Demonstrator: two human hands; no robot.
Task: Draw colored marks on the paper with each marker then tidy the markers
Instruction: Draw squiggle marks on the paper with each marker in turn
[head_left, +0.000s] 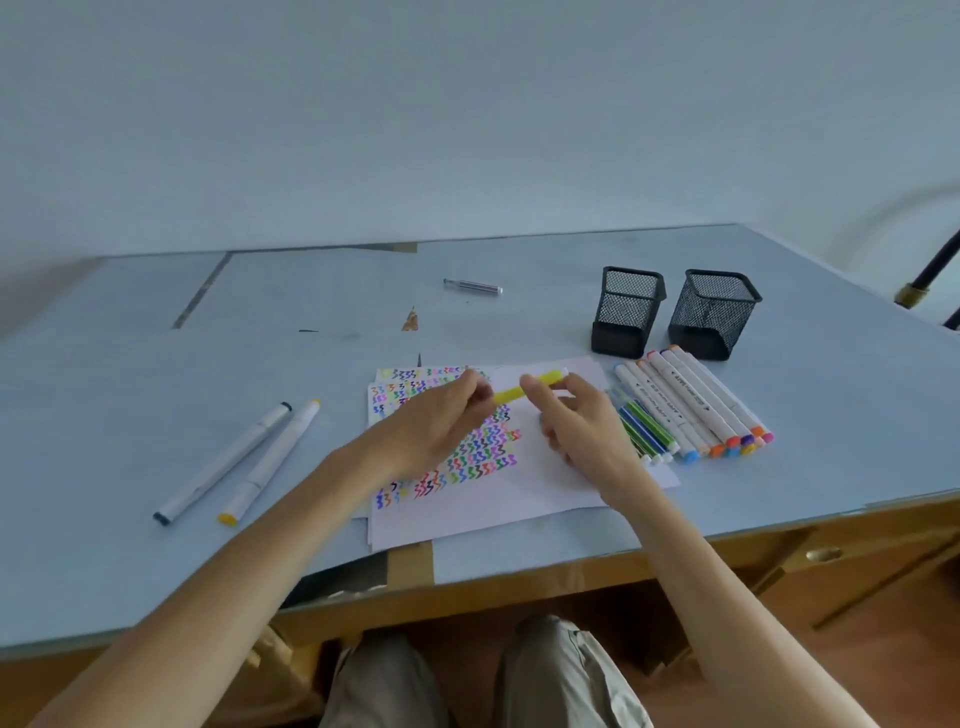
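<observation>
A thin yellow marker (524, 388) hangs above the paper (530, 483), held at both ends. My left hand (441, 421) pinches its near end and my right hand (576, 421) pinches its far part. The white sheets carry rows of coloured zigzag marks (478, 457). To the right of the paper lies a row of several thick white markers (696, 405) with coloured caps, and several thin markers (647, 428) beside them. Two thick white markers (244, 462) lie apart on the left, one dark-capped, one yellow-capped.
Two black mesh pen cups (626, 309) (711, 312) stand behind the marker row at the right. A small metal pen-like object (472, 286) lies farther back. The table's front edge (519, 577) runs just below the paper, with my knees under it.
</observation>
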